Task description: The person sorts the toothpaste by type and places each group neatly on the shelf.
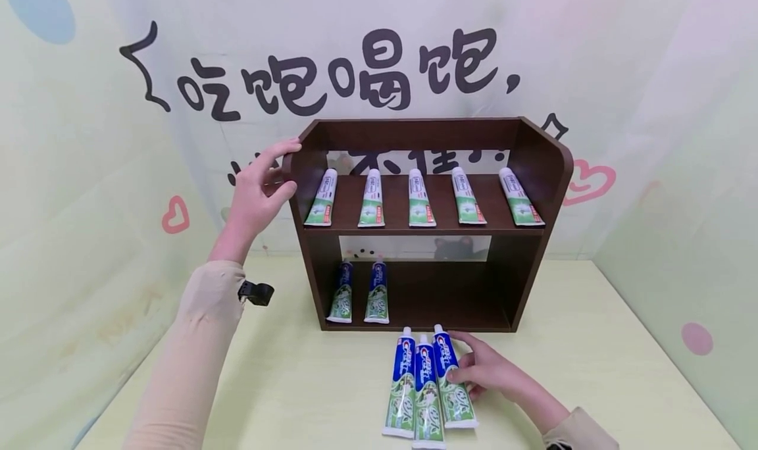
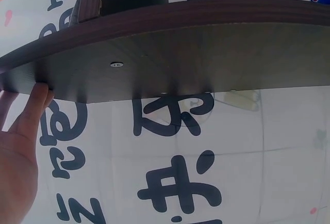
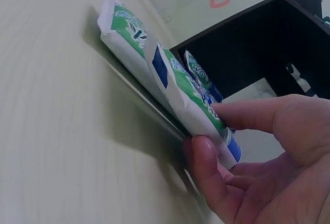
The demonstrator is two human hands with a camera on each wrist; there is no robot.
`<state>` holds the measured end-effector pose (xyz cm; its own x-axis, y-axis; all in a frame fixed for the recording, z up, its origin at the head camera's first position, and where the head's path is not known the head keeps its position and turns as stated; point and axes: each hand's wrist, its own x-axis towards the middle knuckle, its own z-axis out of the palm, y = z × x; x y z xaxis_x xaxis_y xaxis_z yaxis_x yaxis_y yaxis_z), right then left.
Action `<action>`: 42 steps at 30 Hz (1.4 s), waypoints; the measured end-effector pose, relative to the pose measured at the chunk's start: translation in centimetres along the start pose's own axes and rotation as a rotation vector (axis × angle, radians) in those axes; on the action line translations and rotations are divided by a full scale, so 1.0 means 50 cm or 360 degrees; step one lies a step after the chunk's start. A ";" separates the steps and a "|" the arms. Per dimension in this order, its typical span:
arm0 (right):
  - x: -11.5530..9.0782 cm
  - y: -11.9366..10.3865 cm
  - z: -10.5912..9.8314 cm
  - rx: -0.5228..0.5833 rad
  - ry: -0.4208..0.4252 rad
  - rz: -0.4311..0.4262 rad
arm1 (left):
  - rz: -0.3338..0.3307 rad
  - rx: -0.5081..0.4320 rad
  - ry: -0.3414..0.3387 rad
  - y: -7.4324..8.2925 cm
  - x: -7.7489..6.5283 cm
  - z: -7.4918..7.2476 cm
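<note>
My right hand (image 1: 488, 371) pinches the rightmost toothpaste tube (image 1: 457, 407) between thumb and fingers, in front of the brown shelf (image 1: 547, 203). Its blue cap end points towards the shelf. Left of it lie a middle toothpaste tube (image 1: 426, 391) and a left toothpaste tube (image 1: 401, 381), side by side. In the right wrist view the gripped tube (image 3: 188, 100) is tilted over the table, thumb on one side and fingers on the other. My left hand (image 1: 260, 190) touches the shelf's upper left side, fingertips against the outer panel (image 2: 175, 59) in the left wrist view.
Several white-and-green toothpaste tubes (image 1: 417, 200) lie in a row on the upper shelf. Two blue-and-green tubes, one at far left (image 1: 341, 295) and one beside it (image 1: 377, 295), lie on the lower shelf. A pale table (image 1: 284, 371) supports everything; a printed curtain (image 1: 669, 141) hangs behind.
</note>
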<state>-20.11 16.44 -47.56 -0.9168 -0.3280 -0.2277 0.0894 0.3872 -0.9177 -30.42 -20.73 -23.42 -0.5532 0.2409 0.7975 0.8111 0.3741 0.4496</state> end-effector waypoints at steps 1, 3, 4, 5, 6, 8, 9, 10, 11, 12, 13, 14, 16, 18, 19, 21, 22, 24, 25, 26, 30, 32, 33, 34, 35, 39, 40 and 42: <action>0.001 -0.002 -0.001 0.0011 -0.0005 -0.0005 | 0.0001 0.0000 0.0000 0.000 0.000 0.000; 0.005 -0.007 -0.005 0.0026 -0.0015 -0.0012 | 0.0001 0.0001 0.0006 0.000 -0.001 0.000; 0.007 -0.010 -0.007 0.0028 -0.0018 -0.0014 | 0.0002 0.0000 0.0007 0.000 -0.001 -0.001; 0.010 -0.013 -0.009 0.0030 -0.0020 -0.0012 | 0.0002 0.0003 0.0008 -0.001 -0.001 -0.001; 0.013 -0.017 -0.010 0.0029 -0.0017 -0.0010 | 0.0001 0.0003 0.0007 -0.001 -0.002 -0.001; 0.019 -0.024 -0.013 0.0018 0.0000 -0.0006 | -0.0004 0.0000 0.0006 -0.001 -0.002 -0.001; 0.023 -0.028 -0.015 0.0009 0.0015 -0.0008 | -0.0007 -0.0003 0.0004 -0.001 -0.001 -0.001; 0.027 -0.032 -0.017 0.0002 0.0028 -0.0015 | -0.0009 -0.0003 0.0003 -0.001 -0.001 -0.001; 0.032 -0.036 -0.019 -0.0007 0.0042 -0.0026 | -0.0010 -0.0001 0.0004 0.000 -0.001 0.000; 0.036 -0.039 -0.021 -0.0021 0.0057 -0.0045 | -0.0014 -0.0002 0.0004 0.001 0.000 0.000; 0.041 -0.041 -0.023 -0.0030 0.0066 -0.0066 | -0.0022 -0.0002 0.0003 0.001 0.000 0.001; 0.046 -0.044 -0.025 -0.0038 0.0073 -0.0087 | -0.0026 -0.0001 0.0003 0.001 -0.001 0.001; 0.056 -0.047 -0.029 -0.0034 0.0066 -0.0130 | -0.0029 0.0001 0.0004 0.001 -0.002 0.002; 0.068 -0.050 -0.032 -0.0021 0.0062 -0.0168 | -0.0028 0.0004 0.0007 -0.001 -0.003 0.002; 0.075 -0.051 -0.033 -0.0013 0.0063 -0.0182 | -0.0024 0.0004 0.0010 -0.001 -0.003 0.002; 0.089 -0.055 -0.034 -0.0001 0.0077 -0.0207 | -0.0013 0.0004 0.0017 -0.001 -0.003 0.002; 0.097 -0.056 -0.035 0.0000 0.0087 -0.0220 | -0.0012 0.0003 0.0019 -0.001 -0.003 0.002; 0.112 -0.059 -0.036 0.0005 0.0116 -0.0234 | -0.0015 0.0001 0.0018 0.000 -0.002 0.002; 0.119 -0.061 -0.036 0.0007 0.0133 -0.0238 | -0.0018 0.0000 0.0017 0.000 -0.002 0.002; 0.126 -0.062 -0.036 0.0013 0.0150 -0.0238 | -0.0021 -0.0001 0.0016 0.001 -0.002 0.002; 0.154 -0.064 -0.036 0.0037 0.0228 -0.0221 | -0.0020 -0.0002 0.0013 0.001 0.000 0.003; 0.166 -0.065 -0.036 0.0047 0.0261 -0.0220 | -0.0017 0.0002 0.0016 0.002 0.001 0.003; 0.173 -0.065 -0.036 0.0049 0.0274 -0.0223 | -0.0017 0.0005 0.0017 0.003 0.001 0.003; 0.179 -0.065 -0.037 0.0044 0.0277 -0.0238 | -0.0018 0.0007 0.0018 0.003 0.001 0.003; 0.185 -0.065 -0.037 0.0035 0.0283 -0.0249 | -0.0021 0.0013 0.0020 0.004 0.001 0.003; 0.210 -0.064 -0.040 0.0049 0.0307 -0.0284 | -0.0030 0.0022 0.0025 0.005 0.001 0.003; 0.215 -0.064 -0.041 0.0052 0.0308 -0.0294 | -0.0031 0.0023 0.0024 0.005 0.000 0.003; 0.226 -0.063 -0.043 0.0078 0.0326 -0.0298 | -0.0028 0.0024 0.0025 0.005 0.001 0.003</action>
<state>-31.61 13.37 -46.54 -0.9783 -0.2069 0.0131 -0.0747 0.2927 -0.9533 -30.27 -20.48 -23.36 -0.5642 0.2203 0.7957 0.7984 0.3914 0.4577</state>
